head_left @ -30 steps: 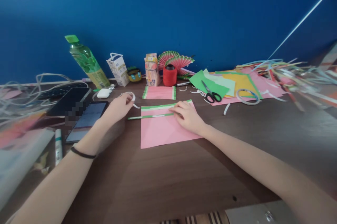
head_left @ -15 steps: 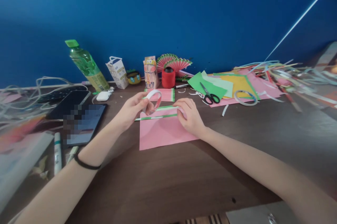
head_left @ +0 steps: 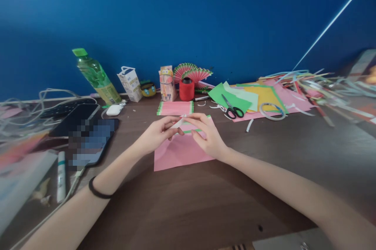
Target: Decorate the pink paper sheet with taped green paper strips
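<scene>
My left hand point(head_left: 157, 134) is closed round a roll of white tape point(head_left: 178, 123), seen tilted and nearly edge-on above the paper. My right hand point(head_left: 209, 134) meets it from the other side, its fingertips touching the roll's upper end. The right thumb stands apart from those fingers, and paper shows in the gap. Under both hands lies a pink sheet of paper point(head_left: 176, 155) with green and white strips across its far part. Just beyond it rests a pleated pink paper piece point(head_left: 175, 108) with green ends.
Black-handled scissors point(head_left: 232, 108) lie on coloured paper point(head_left: 270, 99) at the right, by a clear ring point(head_left: 272, 111). A green bottle point(head_left: 98, 77), a carton point(head_left: 130, 84) and a red spool point(head_left: 186, 90) stand along the wall. A phone point(head_left: 101, 140) and a marker point(head_left: 61, 177) are leftward.
My left hand has turned the tape roll from facing the camera to nearly edge-on and moved it slightly right. My right fingertips have come off the paper and up to the roll.
</scene>
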Motion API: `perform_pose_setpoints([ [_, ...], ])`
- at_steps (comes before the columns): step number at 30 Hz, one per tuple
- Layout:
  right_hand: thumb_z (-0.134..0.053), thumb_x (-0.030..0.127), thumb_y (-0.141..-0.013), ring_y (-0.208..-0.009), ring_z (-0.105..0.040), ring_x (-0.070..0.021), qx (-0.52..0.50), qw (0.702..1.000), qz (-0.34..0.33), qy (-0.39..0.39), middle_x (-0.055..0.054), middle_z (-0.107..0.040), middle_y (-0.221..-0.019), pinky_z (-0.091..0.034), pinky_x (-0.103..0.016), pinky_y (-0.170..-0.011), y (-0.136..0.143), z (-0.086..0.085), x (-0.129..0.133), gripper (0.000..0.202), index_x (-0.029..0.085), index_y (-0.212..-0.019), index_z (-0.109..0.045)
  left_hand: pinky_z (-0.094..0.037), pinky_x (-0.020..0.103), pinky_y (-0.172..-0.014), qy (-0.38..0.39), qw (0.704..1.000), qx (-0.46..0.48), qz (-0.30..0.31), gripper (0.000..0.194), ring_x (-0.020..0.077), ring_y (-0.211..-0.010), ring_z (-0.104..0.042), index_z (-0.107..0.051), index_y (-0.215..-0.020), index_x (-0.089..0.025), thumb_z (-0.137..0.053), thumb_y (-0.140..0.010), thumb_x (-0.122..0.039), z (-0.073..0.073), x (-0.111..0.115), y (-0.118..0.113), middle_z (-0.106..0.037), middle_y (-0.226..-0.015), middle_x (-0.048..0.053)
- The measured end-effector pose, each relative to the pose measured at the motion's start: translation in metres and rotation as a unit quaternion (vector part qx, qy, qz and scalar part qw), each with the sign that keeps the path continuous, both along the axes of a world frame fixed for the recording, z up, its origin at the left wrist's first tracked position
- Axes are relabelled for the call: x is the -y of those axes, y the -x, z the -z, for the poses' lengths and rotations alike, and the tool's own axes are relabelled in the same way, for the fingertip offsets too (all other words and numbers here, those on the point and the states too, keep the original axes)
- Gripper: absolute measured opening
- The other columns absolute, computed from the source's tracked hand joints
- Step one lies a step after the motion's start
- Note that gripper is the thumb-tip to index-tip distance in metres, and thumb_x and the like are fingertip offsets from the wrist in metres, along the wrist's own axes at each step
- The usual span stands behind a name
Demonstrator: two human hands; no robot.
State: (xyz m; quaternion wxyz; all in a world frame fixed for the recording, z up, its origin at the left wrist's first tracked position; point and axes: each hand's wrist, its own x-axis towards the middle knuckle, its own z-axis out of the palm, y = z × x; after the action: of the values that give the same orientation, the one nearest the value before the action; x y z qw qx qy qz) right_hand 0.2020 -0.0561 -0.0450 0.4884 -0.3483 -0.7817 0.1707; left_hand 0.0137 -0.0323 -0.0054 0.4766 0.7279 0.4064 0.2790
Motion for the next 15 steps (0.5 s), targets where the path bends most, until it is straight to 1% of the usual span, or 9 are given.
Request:
perform_pose_setpoints([
  [2, -0.043, 0.008, -0.081, -0.111, -0.048, -0.0183, -0.033, 0.999, -0.011, 0.024, -0.007, -0.053, -0.111, -0.04, -0.039, -0.095, 0.0006, -0.0014, -0.0007, 0.035, 0.024, -0.109, -0.055, -0.044, 0.028, -0.067, -0.004, 1.0, -0.013, 0.004, 0.038, 0.0194, -0.086, -0.06, -0.051, -0.115, -0.016, -0.053, -0.079, -0.027, 0.0014, -0.0009, 0.0013, -0.068, -0.088, 0.007],
  [4, -0.047, 0.012, -0.081, -0.104, -0.052, -0.0178, -0.078, 0.996, -0.014, 0.052, -0.006, -0.056, -0.105, -0.045, -0.037, -0.088, 0.0015, -0.0025, -0.0021, 0.025, 0.023, -0.101, -0.057, -0.044, 0.029, -0.073, 0.004, 1.0, -0.01, 0.029, 0.04, 0.02, -0.092, -0.059, -0.051, -0.116, -0.017, -0.052, -0.076, -0.021, 0.0023, -0.0017, 0.0024, -0.067, -0.096, 0.008],
  [6, -0.054, 0.02, -0.08, -0.089, -0.056, -0.0163, -0.123, 0.988, -0.005, 0.091, -0.005, -0.058, -0.095, -0.048, -0.034, -0.078, 0.0024, -0.003, -0.0039, 0.013, 0.021, -0.092, -0.056, -0.043, 0.029, -0.074, 0.023, 0.998, -0.002, 0.059, 0.044, 0.0201, -0.095, -0.058, -0.05, -0.119, -0.017, -0.05, -0.075, -0.017, 0.0027, -0.0019, 0.0025, -0.067, -0.1, 0.008],
  [7, -0.058, 0.023, -0.078, -0.082, -0.057, -0.0151, -0.14, 0.984, 0.002, 0.112, -0.004, -0.058, -0.089, -0.049, -0.033, -0.073, 0.0028, -0.0032, -0.0046, 0.01, 0.021, -0.087, -0.055, -0.043, 0.029, -0.073, 0.032, 0.997, -0.003, 0.069, 0.046, 0.0198, -0.094, -0.058, -0.05, -0.12, -0.018, -0.048, -0.075, -0.016, 0.0028, -0.0017, 0.0022, -0.067, -0.099, 0.007],
  [8, -0.061, 0.026, -0.076, -0.075, -0.057, -0.014, -0.153, 0.979, 0.007, 0.132, -0.003, -0.058, -0.084, -0.049, -0.032, -0.07, 0.0031, -0.0034, -0.0052, 0.011, 0.02, -0.083, -0.054, -0.042, 0.029, -0.071, 0.037, 0.997, -0.008, 0.074, 0.047, 0.0192, -0.091, -0.058, -0.049, -0.122, -0.018, -0.046, -0.075, -0.015, 0.0027, -0.0012, 0.0016, -0.068, -0.097, 0.006],
  [10, -0.064, 0.029, -0.074, -0.07, -0.056, -0.0132, -0.17, 0.973, 0.013, 0.157, -0.001, -0.059, -0.077, -0.048, -0.031, -0.067, 0.0034, -0.0041, -0.0055, 0.015, 0.02, -0.077, -0.052, -0.042, 0.029, -0.071, 0.037, 0.996, -0.023, 0.076, 0.049, 0.0174, -0.085, -0.056, -0.047, -0.125, -0.018, -0.043, -0.076, -0.015, 0.0021, 0.0003, 0.0, -0.069, -0.095, 0.005],
  [15, -0.064, 0.03, -0.073, -0.072, -0.058, -0.0139, -0.189, 0.966, -0.005, 0.179, -0.001, -0.06, -0.074, -0.047, -0.033, -0.069, 0.0029, -0.009, -0.0042, 0.018, 0.02, -0.072, -0.049, -0.041, 0.03, -0.075, 0.01, 0.996, -0.05, 0.068, 0.045, 0.0144, -0.073, -0.052, -0.047, -0.126, -0.016, -0.04, -0.082, -0.021, -0.0014, 0.0045, -0.0028, -0.069, -0.093, 0.005],
])
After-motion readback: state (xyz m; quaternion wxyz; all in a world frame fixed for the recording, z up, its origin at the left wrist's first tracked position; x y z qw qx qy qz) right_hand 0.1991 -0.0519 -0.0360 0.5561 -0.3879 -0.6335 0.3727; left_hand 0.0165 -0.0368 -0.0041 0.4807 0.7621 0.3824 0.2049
